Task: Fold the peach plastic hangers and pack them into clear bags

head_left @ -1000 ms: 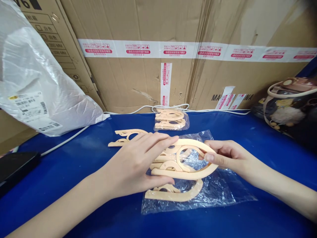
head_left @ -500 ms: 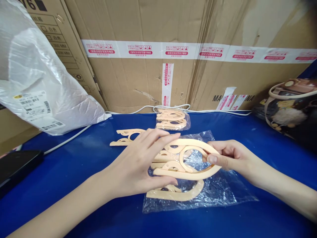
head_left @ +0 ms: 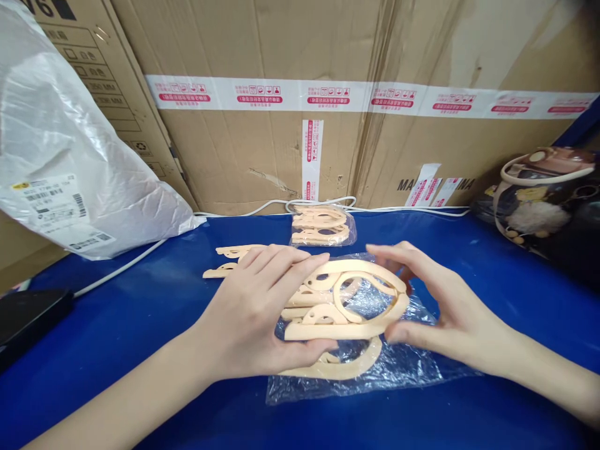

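A beige folding hanger [head_left: 360, 331], folded into a rounded loop, is held above a clear plastic bag [head_left: 412, 369]. My left hand [head_left: 262, 306] grips its left end, thumb along the lower edge and fingers over the upper one. At the rounded right end, my right hand [head_left: 440, 306] is spread open, with thumb and fingers apart around the curve; whether the fingertips touch it I cannot tell. Beneath lie more beige hangers [head_left: 347, 372] on or in the bag, partly hidden. Behind my left hand, another folded hanger [head_left: 225, 272] shows only its ends.
A wrapped pack of hangers [head_left: 323, 225] lies at the back of the blue table [head_left: 154, 300], by a white cable [head_left: 407, 209]. Cardboard boxes [head_left: 234, 150] stand behind. A white parcel bag [head_left: 94, 162] and a black device [head_left: 32, 319] are left, a dark bag [head_left: 534, 206] right.
My right hand has let go of the hanger's rounded end and opened around it. My left hand keeps its grip, and the view has shifted slightly.
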A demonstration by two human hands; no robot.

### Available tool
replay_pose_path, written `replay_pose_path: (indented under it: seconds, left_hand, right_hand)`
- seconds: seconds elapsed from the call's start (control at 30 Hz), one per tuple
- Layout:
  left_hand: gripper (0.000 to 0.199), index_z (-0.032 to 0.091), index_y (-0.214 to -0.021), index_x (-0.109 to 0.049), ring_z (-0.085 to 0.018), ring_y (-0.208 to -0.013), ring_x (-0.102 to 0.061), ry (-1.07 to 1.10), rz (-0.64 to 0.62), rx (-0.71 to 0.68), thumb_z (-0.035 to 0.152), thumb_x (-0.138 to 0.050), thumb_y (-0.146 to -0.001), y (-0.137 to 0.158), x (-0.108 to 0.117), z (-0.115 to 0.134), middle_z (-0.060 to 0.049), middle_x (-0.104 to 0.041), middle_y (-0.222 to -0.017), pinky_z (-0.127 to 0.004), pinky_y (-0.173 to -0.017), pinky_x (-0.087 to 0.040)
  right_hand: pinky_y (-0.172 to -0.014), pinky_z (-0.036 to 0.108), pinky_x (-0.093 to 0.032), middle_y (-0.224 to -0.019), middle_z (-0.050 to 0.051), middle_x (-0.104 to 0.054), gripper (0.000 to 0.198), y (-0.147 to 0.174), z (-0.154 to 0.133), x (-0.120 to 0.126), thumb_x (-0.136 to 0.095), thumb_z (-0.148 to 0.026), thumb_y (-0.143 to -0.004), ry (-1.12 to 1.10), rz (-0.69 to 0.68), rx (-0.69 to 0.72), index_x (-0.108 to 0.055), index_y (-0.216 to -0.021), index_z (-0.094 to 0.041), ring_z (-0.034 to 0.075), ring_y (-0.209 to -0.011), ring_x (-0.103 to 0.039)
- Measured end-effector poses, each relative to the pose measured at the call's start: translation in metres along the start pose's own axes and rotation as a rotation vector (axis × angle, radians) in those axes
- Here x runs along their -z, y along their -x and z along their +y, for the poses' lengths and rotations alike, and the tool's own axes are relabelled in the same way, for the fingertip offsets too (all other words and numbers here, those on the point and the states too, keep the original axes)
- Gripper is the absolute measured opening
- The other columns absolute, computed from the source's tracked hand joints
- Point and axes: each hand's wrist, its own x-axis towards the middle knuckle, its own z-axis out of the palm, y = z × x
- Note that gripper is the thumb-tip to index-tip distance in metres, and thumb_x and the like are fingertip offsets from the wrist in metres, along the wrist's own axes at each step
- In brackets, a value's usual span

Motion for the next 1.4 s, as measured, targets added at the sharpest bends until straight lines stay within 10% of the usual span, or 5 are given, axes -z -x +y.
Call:
replay_pose_path:
  seconds: [0.23,0.47,0.73,0.93,1.4]
  left_hand:
    - [0.064,0.020,-0.129,-0.044,-0.025,-0.106,-0.054,0.206,-0.079,0.158,0.044,-0.069,-0.075,-0.005,-0.002,0.023,-0.009,-0.057,-0.120,-0.038,-0.092,-0.043]
    - [0.089,0.030,-0.146,-0.019,-0.029,-0.132,-0.036,0.196,-0.426,0.258,0.059,-0.066,-0.076,-0.002,0.015,0.004,-0.008,-0.029,-0.151,-0.041,-0.103,-0.037]
    - [0.014,0.024,-0.071,-0.061,-0.013,-0.061,-0.053,0.339,-1.003,0.603,0.034,-0.057,-0.081,0.006,0.037,-0.019,0.004,-0.061,-0.070,-0.021,-0.051,-0.036]
    - [0.014,0.023,-0.066,-0.056,-0.010,-0.059,-0.047,0.450,-1.003,0.586,0.029,-0.057,-0.079,0.007,0.031,-0.012,0.006,-0.056,-0.067,-0.019,-0.050,-0.031]
    - [0.011,0.022,-0.066,-0.057,-0.009,-0.056,-0.047,0.459,-0.981,0.518,0.021,-0.055,-0.077,0.004,0.035,-0.009,0.007,-0.055,-0.064,-0.018,-0.049,-0.031]
  right_hand:
    - [-0.104,0.034,-0.041,-0.140,0.006,-0.046,0.081,0.001,-0.012,-0.005,-0.072,-0.044,-0.077,0.194,-0.092,0.211,-0.027,-0.143,-0.032,0.024,-0.127,-0.044]
    - [-0.100,0.043,-0.048,-0.140,0.008,-0.045,0.079,0.000,0.012,0.038,-0.075,-0.040,-0.072,0.165,-0.135,-0.065,-0.034,-0.138,-0.030,0.032,-0.126,-0.047]
    - [-0.072,0.029,-0.062,-0.144,0.007,-0.040,0.070,0.019,0.050,0.092,-0.070,-0.029,-0.076,-0.049,-0.360,-0.454,-0.037,-0.137,-0.037,0.033,-0.113,-0.060]
    - [-0.068,0.032,-0.061,-0.145,0.008,-0.038,0.071,0.009,0.022,0.060,-0.070,-0.027,-0.075,-0.236,-0.602,-0.503,-0.037,-0.136,-0.037,0.021,-0.076,-0.072]
    - [-0.102,0.038,-0.044,-0.146,0.002,-0.044,0.089,0.006,0.026,0.043,-0.074,-0.035,-0.074,0.083,-0.566,-0.174,-0.026,-0.148,-0.036,0.032,-0.128,-0.047]
